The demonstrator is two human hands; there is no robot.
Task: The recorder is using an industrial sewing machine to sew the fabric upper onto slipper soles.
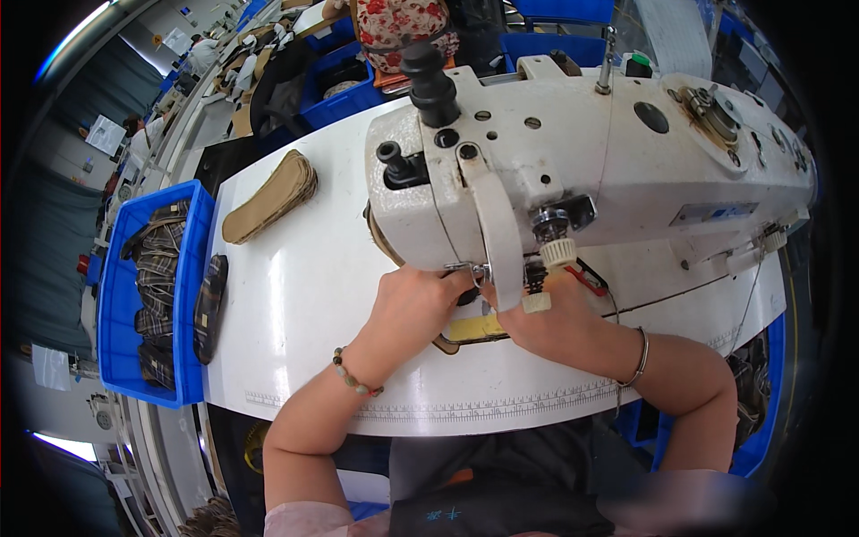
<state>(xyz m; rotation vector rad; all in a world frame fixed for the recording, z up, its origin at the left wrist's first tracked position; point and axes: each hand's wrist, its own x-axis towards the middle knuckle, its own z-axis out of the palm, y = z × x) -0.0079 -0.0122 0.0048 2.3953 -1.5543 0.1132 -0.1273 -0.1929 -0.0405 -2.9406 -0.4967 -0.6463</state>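
Left hand (413, 304), right hand (557, 319): fingers bent, grip hidden, cannot tell. Tan-edged workpiece (446, 347) beside left fingers: likely light, pliable; best held by rim.

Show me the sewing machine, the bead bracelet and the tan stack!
Sewing machine (644, 166): head view, white body.
Bead bracelet (350, 381): head view, a bead.
Tan stack (271, 199): head view, top piece.

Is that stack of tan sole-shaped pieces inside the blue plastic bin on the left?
No, the stack of tan sole-shaped pieces lies on the white tabletop, outside the blue plastic bin.
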